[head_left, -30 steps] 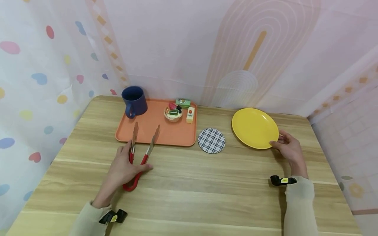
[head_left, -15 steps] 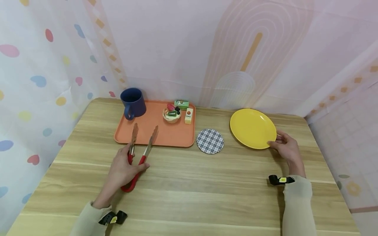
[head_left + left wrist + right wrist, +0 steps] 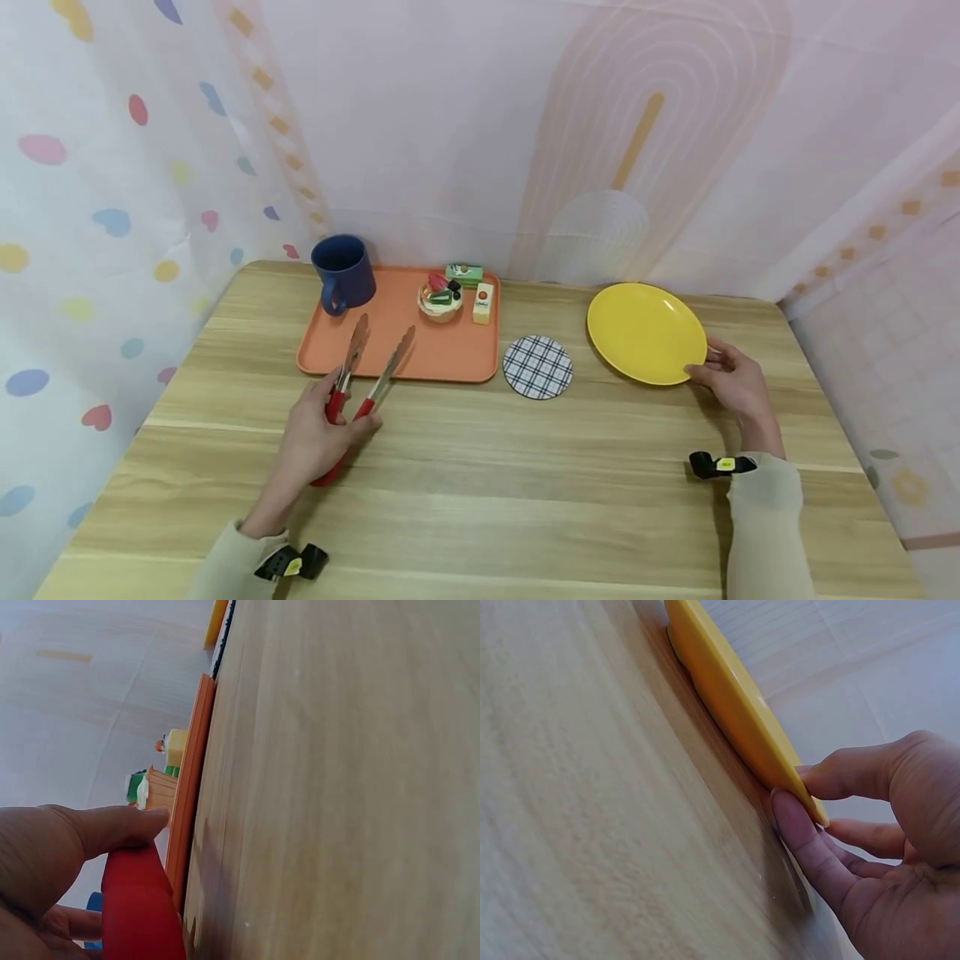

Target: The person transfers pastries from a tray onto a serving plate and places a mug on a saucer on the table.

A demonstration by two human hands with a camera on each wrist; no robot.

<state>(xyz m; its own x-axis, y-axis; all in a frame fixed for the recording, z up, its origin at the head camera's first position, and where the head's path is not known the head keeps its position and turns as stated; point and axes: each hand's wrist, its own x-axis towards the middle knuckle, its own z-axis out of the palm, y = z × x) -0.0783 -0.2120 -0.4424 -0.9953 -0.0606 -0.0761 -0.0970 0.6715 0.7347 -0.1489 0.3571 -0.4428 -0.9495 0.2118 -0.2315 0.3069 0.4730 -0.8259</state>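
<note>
My left hand (image 3: 318, 433) grips a pair of red-handled metal tongs (image 3: 386, 375), thumb on one arm and fingers round the other. The tongs' arms are spread, their tips over the front of an orange tray (image 3: 461, 360). In the left wrist view the thumb lies on the red handle (image 3: 142, 907). My right hand (image 3: 738, 387) pinches the right rim of a yellow plate (image 3: 645, 333) between thumb and fingers. The right wrist view shows the plate (image 3: 742, 712) close over the table, fingertips at its edge.
On the tray are a blue mug (image 3: 352, 275) at back left, a fruit tart (image 3: 438, 313), a small green carton (image 3: 465, 273) and a small yellow carton (image 3: 483, 305). A checked round coaster (image 3: 537, 367) lies between tray and plate. A patterned curtain hangs behind the table.
The tongs' tips have shifted slightly right over the tray and come a little closer together. The head view has moved slightly. My right hand and the plate stay in place.
</note>
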